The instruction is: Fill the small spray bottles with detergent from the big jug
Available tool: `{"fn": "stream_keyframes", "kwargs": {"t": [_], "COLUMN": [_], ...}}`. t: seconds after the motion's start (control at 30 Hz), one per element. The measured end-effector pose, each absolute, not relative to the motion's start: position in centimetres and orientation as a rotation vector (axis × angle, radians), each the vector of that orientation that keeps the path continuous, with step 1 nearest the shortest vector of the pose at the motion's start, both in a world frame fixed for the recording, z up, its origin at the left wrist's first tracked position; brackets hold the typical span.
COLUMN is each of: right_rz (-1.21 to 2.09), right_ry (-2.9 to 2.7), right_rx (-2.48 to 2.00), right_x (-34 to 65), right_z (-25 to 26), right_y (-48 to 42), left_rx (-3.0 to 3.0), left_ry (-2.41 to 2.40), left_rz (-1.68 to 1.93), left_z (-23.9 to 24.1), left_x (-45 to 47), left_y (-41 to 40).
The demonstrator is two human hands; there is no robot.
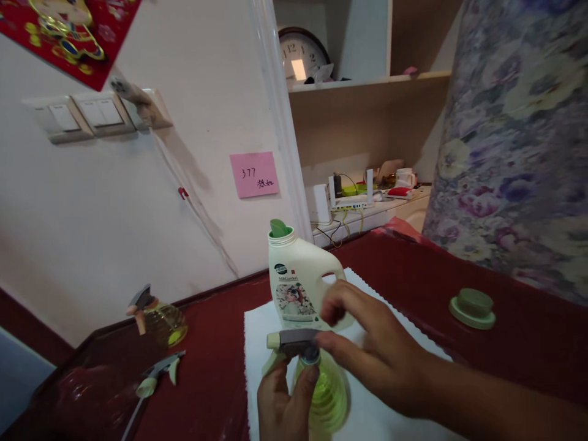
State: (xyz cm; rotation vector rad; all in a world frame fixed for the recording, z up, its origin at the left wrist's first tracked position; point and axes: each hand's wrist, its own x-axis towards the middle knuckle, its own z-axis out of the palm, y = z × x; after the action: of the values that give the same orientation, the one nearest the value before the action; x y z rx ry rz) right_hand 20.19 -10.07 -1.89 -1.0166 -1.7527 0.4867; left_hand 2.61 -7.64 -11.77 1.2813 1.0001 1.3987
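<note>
A spray bottle of yellow-green liquid [328, 398] stands on a white sheet [260, 349], its grey spray head [296, 337] pointing left. My left hand [287, 404] is closed round the bottle's neck just below the head, thumb in front. Behind the head, my right hand [381, 343] has its fingers curled but apart from the thumb. Its thumb tip appears to touch the back of the spray head. Just beyond my hands stands a cream detergent jug [294, 275], uncapped, with a green spout showing in its mouth. My right hand partly hides the jug's handle side.
On the dark red table [206, 367] at left are another spray bottle [165, 321] and a loose spray head with tube [149, 384]. A green cap [472, 308] lies at right. A router [349, 202] sits on the shelf behind. A floral curtain [514, 153] hangs right.
</note>
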Motion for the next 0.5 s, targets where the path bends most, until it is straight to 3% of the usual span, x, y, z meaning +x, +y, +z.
{"fn": "stream_keyframes", "kwargs": {"t": [0.2,0.5], "right_rz": [0.762,1.336], "right_ry": [-1.534,-1.424], "right_rx": [-1.118,-0.692], "right_x": [20.2,18.5], "right_z": [-8.3,-8.8], "right_y": [-11.6,-9.2], "left_rx": [1.184,1.138], "left_ry": [1.087,1.145], "left_rz": [1.398,1.489], "left_z": [-12.1,-13.5], "left_x": [3.3,3.0], "left_y": [-8.2,-7.6]}}
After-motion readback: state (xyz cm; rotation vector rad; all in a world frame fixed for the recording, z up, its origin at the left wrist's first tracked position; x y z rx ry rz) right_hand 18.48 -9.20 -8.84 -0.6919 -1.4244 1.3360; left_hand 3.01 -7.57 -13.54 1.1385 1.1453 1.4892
